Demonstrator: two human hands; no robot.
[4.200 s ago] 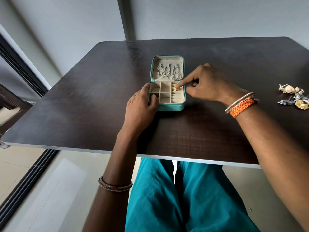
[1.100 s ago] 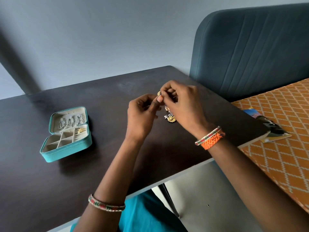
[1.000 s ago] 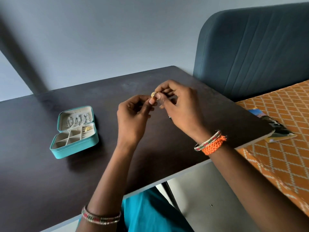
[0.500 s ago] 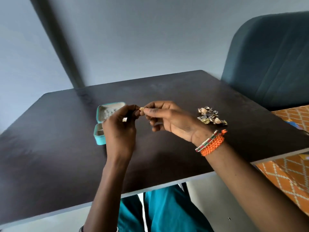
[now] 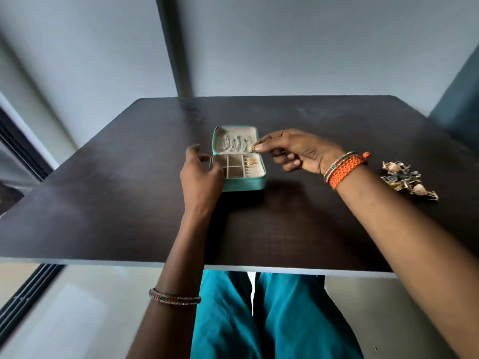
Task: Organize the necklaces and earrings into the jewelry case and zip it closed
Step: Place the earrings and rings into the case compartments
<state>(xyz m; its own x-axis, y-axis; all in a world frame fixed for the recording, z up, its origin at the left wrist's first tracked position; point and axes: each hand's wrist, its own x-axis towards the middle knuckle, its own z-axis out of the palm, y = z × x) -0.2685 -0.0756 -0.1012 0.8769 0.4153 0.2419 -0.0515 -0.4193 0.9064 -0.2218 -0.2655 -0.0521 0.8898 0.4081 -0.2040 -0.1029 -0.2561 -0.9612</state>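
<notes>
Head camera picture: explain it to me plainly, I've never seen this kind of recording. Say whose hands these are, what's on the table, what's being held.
No machine here: a person wears a camera on the head, looking down at their own arms. On the dark table lies an open teal jewelry case, necklaces hung in its lid. The right hand pinches a small gold earring over the case. The left hand rests by the case's left edge, holding nothing. A heap of loose earrings waits at the right.

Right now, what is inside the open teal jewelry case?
Silver necklaces hang in the teal zip case's lid; one gold earring sits in its tray. Left hand covers the left edge.
</notes>
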